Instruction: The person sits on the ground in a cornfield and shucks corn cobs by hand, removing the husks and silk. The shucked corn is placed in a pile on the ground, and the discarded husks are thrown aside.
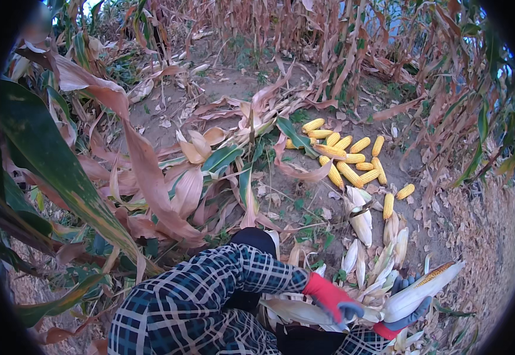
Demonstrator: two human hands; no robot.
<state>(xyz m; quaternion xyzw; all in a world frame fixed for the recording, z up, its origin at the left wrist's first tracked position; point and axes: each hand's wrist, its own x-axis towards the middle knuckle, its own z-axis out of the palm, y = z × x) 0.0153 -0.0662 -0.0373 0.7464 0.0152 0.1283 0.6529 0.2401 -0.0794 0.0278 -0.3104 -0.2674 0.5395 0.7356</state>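
Observation:
At the lower right, my right hand (410,315), in a red and grey work glove, grips an ear of corn (426,290). Pale husk still wraps most of this ear, and a strip of yellow-orange kernels shows along its upper edge. My left hand (335,299), gloved the same way, reaches across from the left, just short of the ear's base. Its fingers are curled and blurred, so whether they hold anything is unclear. A pale husk (297,310) lies beside and partly behind this hand. Several husked yellow corn cobs (350,175) lie scattered on the soil ahead.
Loose husks (361,222) run between the cobs and my hands. Cut corn stalks with dry leaves (186,186) cover the ground at left, and a long green leaf (62,168) hangs close in front. Standing corn (284,31) lines the far side.

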